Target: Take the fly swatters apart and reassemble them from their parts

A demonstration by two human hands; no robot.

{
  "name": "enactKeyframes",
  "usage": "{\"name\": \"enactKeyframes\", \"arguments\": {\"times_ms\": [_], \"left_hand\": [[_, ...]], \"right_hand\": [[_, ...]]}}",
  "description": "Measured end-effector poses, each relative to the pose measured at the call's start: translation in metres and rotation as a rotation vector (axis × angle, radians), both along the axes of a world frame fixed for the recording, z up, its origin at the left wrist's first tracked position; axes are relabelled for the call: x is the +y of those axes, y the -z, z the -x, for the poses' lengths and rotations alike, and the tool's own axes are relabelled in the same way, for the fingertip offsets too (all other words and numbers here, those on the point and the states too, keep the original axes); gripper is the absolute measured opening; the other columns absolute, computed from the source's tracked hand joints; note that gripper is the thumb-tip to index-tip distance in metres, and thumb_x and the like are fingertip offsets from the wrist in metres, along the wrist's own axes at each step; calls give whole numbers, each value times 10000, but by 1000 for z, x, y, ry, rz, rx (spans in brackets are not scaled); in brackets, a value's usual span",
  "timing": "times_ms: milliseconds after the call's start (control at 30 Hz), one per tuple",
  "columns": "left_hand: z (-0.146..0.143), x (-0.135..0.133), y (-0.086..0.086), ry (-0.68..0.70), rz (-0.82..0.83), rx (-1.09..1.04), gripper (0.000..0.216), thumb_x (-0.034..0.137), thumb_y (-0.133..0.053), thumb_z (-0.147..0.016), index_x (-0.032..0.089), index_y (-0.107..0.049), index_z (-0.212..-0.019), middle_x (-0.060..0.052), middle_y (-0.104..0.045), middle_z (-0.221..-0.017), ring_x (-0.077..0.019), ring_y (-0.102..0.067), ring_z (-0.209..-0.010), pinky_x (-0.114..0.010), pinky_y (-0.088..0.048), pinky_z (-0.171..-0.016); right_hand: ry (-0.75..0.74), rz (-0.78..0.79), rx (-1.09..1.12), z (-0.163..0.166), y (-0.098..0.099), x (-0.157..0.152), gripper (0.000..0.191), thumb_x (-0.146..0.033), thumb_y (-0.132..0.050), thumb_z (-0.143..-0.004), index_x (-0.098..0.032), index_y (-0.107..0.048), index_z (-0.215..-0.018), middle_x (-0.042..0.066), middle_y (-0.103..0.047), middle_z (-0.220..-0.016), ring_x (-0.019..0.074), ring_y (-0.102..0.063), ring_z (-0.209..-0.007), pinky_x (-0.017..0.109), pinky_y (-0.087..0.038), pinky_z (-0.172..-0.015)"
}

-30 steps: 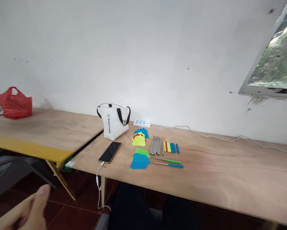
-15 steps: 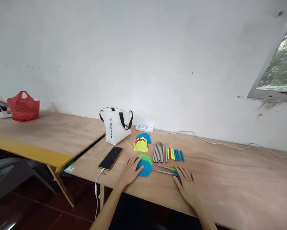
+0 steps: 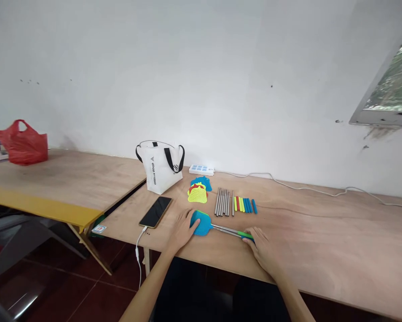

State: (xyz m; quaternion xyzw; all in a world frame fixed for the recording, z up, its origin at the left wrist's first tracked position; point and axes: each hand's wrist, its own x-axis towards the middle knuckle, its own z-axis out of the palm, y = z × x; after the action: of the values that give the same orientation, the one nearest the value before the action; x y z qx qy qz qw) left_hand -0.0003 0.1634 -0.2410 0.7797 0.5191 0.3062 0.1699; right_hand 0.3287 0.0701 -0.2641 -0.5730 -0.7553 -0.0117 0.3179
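Note:
Two fly swatters lie together on the table, the blue fly swatter [image 3: 203, 223] over a green one whose mesh head shows only as a thin rim along the top. My left hand [image 3: 182, 230] grips the heads at their left edge, thumb on the blue mesh. At the other end, my right hand [image 3: 259, 245] is closed around the green handle [image 3: 244, 234] and the blue one beside it. Metal rods join heads and handles. Behind them lie loose swatter heads [image 3: 197, 194] in yellow, red and blue, several metal tubes [image 3: 223, 202] and several coloured handle grips [image 3: 244, 205].
A phone [image 3: 156, 212] on a charging cable lies left of my left hand. Behind it stand a white bag [image 3: 162, 169] with black straps and a power strip [image 3: 201, 170]. A white cord [image 3: 288, 183] runs along the wall. A red plastic bag [image 3: 24, 145] sits on the left table.
The two swatters lay side by side and are now brought together, blue over green. My right hand has closed on the handles. The view has tilted slightly down.

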Motion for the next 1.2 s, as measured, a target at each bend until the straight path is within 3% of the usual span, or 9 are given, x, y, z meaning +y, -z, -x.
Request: {"name": "enactKeyframes", "arguments": {"times_ms": [100, 333, 500, 633, 800, 933, 1067, 1200], "left_hand": [[1, 4, 2, 35, 10, -106, 478, 516, -467, -999, 223, -547, -1368, -107, -592, -1392, -286, -526, -1321, -481, -382, -1171], [8, 4, 4, 12, 146, -486, 608, 542, -578, -945, 240, -432, -1453, -106, -535, -1477, -276, -503, -1386, -455, -425, -1163], [9, 4, -5, 115, 207, -701, 629, 538, -707, -847, 214, -508, -1348, -118, -626, -1362, -292, -614, -1254, -458, -545, -1038], [10, 7, -8, 146, 212, -834, 699, 471, -779, -788, 206, -484, -1364, -128, -629, -1356, -284, -642, -1217, -434, -585, -983], [6, 10, -8, 183, 198, -870, 683, 460, -770, -794, 214, -505, -1373, -123, -642, -1337, -281, -648, -1204, -439, -581, -991], [-4, 8, -7, 105, 116, -827, 653, 504, -705, -860, 231, -486, -1411, -115, -638, -1339, -273, -638, -1213, -423, -568, -985], [-9, 1, -3, -5, 63, -618, 600, 542, -528, -979, 265, -383, -1492, -105, -558, -1448, -244, -588, -1277, -412, -496, -1065], [-8, -3, -3, 37, 108, -304, 472, 510, -504, -985, 246, -517, -1376, -102, -600, -1377, -262, -599, -1226, -436, -465, -1081]], "right_hand": [[3, -28, -17, 1, -1, -1, 295, -451, -372, -1067, -256, -589, -1112, 55, -656, -1078, 247, -617, -1020, 424, -505, -932], [65, -37, -29, 3, -4, -3, 356, -488, -321, -1072, -261, -584, -1147, 66, -659, -1080, 248, -641, -1021, 393, -537, -873], [93, 44, 6, 7, -6, -6, 406, -517, -294, -1069, -269, -596, -1181, 65, -678, -1127, 233, -694, -935, 366, -568, -768], [11, 101, 50, 5, -8, -7, 411, -507, -323, -1069, -324, -607, -1304, 29, -678, -1292, 237, -669, -1148, 392, -567, -917], [1, 118, 48, 0, -11, -7, 426, -520, -416, -1038, -349, -621, -1370, 14, -679, -1324, 249, -657, -1195, 402, -571, -955], [8, 84, 27, -1, -12, -6, 451, -500, -363, -1042, -374, -609, -1397, 20, -702, -1274, 263, -662, -1183, 424, -577, -932], [144, 30, 98, -14, -8, 0, 493, -562, -369, -1000, -345, -688, -1307, 34, -709, -1262, 290, -666, -1163, 442, -557, -953], [395, 53, 214, -55, -12, 2, 661, -615, -299, -959, -206, -696, -1293, 125, -743, -1148, 348, -686, -1061, 486, -552, -909]]}}
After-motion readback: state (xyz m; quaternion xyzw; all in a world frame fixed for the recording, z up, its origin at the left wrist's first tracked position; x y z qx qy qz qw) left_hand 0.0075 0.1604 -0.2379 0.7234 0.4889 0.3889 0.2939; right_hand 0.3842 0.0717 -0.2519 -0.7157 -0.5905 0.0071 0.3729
